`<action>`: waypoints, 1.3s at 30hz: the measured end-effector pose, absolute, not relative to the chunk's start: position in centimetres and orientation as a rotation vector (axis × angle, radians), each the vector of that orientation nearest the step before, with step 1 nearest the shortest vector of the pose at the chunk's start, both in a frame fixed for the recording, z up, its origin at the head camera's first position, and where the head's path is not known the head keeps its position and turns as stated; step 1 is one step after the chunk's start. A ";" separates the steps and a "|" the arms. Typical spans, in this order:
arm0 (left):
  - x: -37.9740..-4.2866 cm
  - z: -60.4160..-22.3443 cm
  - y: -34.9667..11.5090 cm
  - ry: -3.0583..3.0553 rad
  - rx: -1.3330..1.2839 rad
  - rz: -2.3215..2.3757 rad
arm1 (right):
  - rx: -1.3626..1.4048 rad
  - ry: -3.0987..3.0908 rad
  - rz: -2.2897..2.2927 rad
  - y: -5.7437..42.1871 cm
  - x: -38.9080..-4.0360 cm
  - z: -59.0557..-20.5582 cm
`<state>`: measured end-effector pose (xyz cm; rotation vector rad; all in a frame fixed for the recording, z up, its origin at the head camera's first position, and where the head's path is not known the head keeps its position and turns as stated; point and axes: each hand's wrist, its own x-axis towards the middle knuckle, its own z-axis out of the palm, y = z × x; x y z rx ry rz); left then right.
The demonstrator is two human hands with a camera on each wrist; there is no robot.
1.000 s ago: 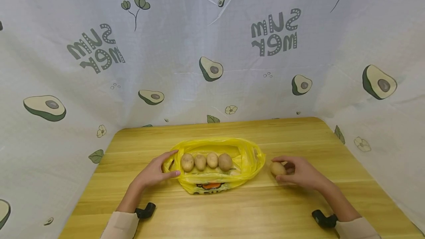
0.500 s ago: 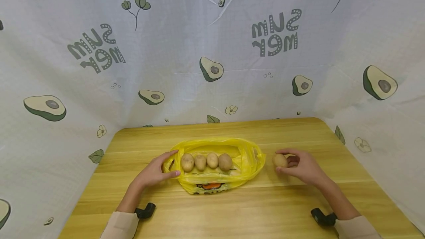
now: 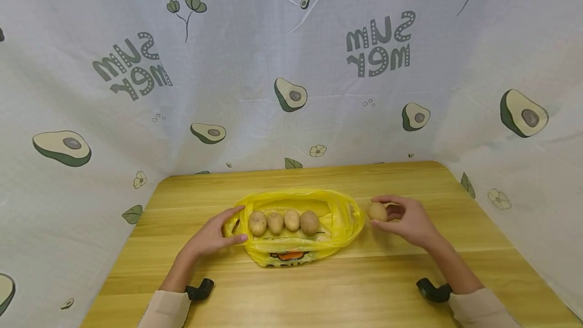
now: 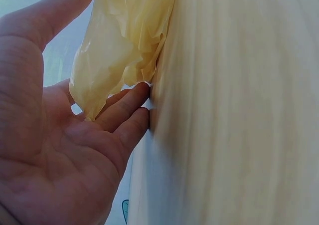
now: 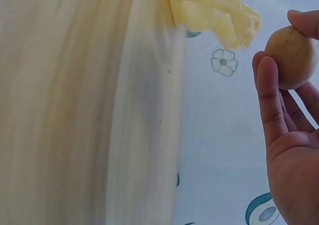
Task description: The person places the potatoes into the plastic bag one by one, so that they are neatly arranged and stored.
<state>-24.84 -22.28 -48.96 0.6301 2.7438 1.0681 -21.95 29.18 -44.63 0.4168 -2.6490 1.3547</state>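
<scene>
A yellow plastic bag (image 3: pixel 291 243) lies on the table with its mouth spread. Inside it several potatoes (image 3: pixel 309 222) form a row. My left hand (image 3: pixel 214 233) is at the bag's left end, thumb and index finger spread apart and touching its rim. The left wrist view shows the bag's end (image 4: pixel 107 65) hanging between loosely extended fingers (image 4: pixel 130 105). To the right of the bag, my right hand (image 3: pixel 410 219) pinches another potato (image 3: pixel 377 212) between thumb and fingertips. In the right wrist view this potato (image 5: pixel 291 58) is raised off the table.
The wooden table (image 3: pixel 309 297) bears the bag. A white cloth (image 3: pixel 246 54) printed with avocados hangs behind and at both sides. A black wrist camera (image 3: pixel 199 290) is worn on the left wrist, another black camera (image 3: pixel 433 290) on the right.
My right hand has raised the potato, moving it away from me and then leftward, closer to the bag's right end. The left hand and the bag stay in place.
</scene>
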 end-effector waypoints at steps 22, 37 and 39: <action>-24.6 -49.4 -22.4 2.740 0.612 1.078 | 0.533 -2.529 1.542 23.5 -24.4 -42.9; -24.8 -49.3 -22.3 2.726 0.591 1.073 | 0.602 -2.571 1.580 20.3 -24.9 -43.3; -24.9 -49.2 -22.3 2.731 0.603 1.070 | 0.600 -2.607 1.591 20.1 -25.0 -43.6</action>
